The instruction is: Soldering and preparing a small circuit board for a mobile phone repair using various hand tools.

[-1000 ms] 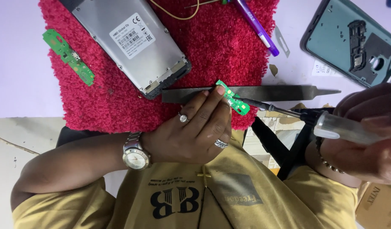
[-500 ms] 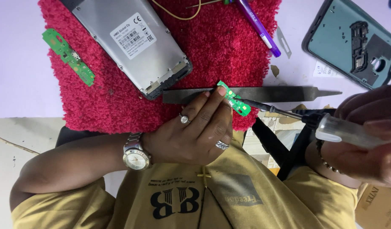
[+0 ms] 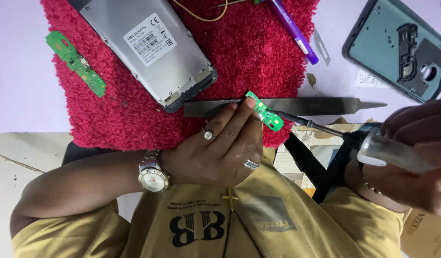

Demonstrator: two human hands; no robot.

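The left hand [image 3: 220,148], fingers curled, pinches a small green rectangular circuit board [image 3: 264,111] over the red fuzzy mat's [image 3: 134,114] edge. The right hand [image 3: 416,157] grips a clear-handled screwdriver [image 3: 344,138], tip touching the gold-dotted board.

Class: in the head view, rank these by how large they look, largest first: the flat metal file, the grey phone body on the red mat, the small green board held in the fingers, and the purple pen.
1. Grey phone body
2. Flat metal file
3. Purple pen, though the frame's top edge cuts it off, so its full length is unsure
4. Small green board
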